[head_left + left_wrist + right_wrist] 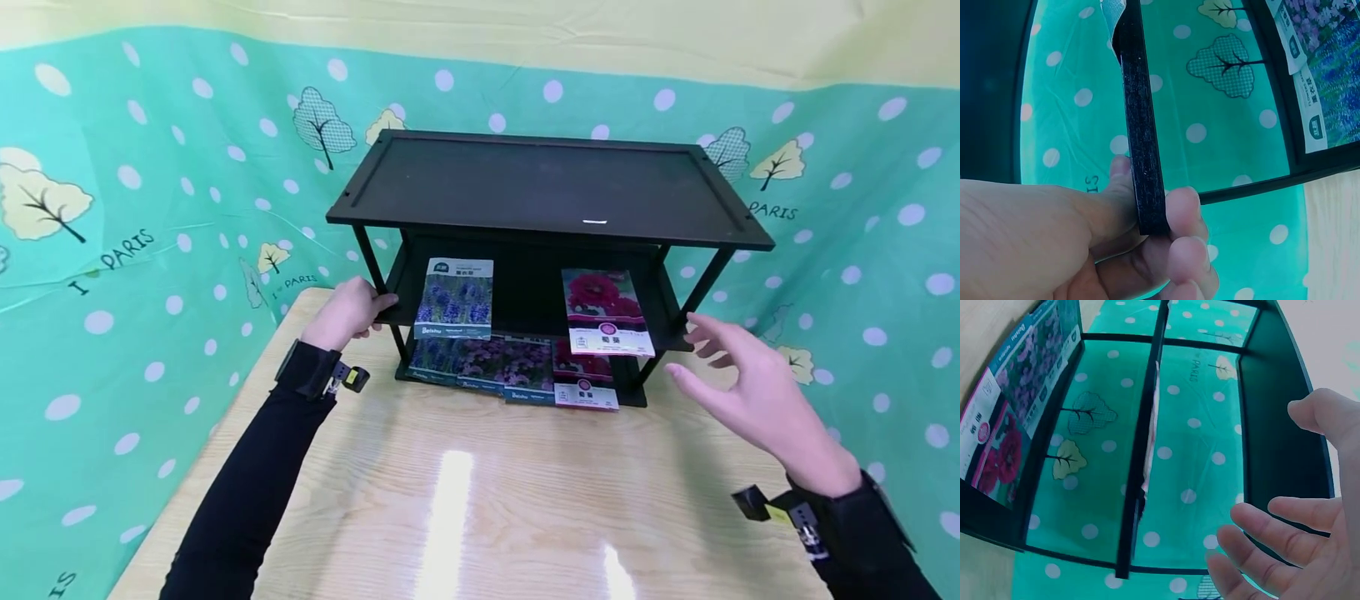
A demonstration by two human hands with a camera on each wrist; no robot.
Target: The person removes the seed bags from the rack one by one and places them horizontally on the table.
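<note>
Your left grip is clamped on the left end of the middle board of the black, long, three-board shelf. Your right grip is apart, near the shelf's right end. A flat blue-flower packet lies on the shelf's middle left, a flat red-flower packet on its middle right. Four flat flower packets fill the shelf's bottom front, above the pale wood-look bench.

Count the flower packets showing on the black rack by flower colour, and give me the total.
Blue-flowered packets: 2
Pinkish-purple-flowered packets: 2
Crimson-flowered packets: 2
Total showing: 6
</note>
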